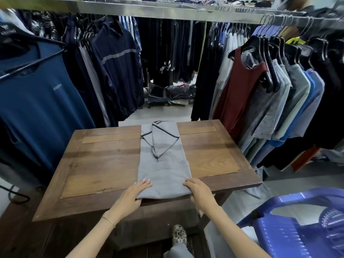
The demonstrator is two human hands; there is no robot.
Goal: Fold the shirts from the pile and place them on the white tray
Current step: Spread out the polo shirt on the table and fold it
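Nearest, a blue plastic chair (297,231) is seen at the lower right, beside the person's right arm. At the near edge of the wooden surface (104,164), the hem corners of a grey shirt (163,170) are held by the left hand (133,195) and the right hand (201,194). The fingers (146,183) of each are laid close together on top of the cloth, and the thumbs appear to be tucked beneath the edge, so that each corner is pinched. The shirt is laid down the middle of the surface as a long strip, its sides folded in, with the dark-trimmed sleeves crossed at the far end. The cloth is judged to be light, soft and limp. It should be taken at both corners together and lifted evenly, lest the side folds slip open. Beyond, hanging garments are seen on rails, a maroon tank top (240,94) among them. No white tray can be seen.
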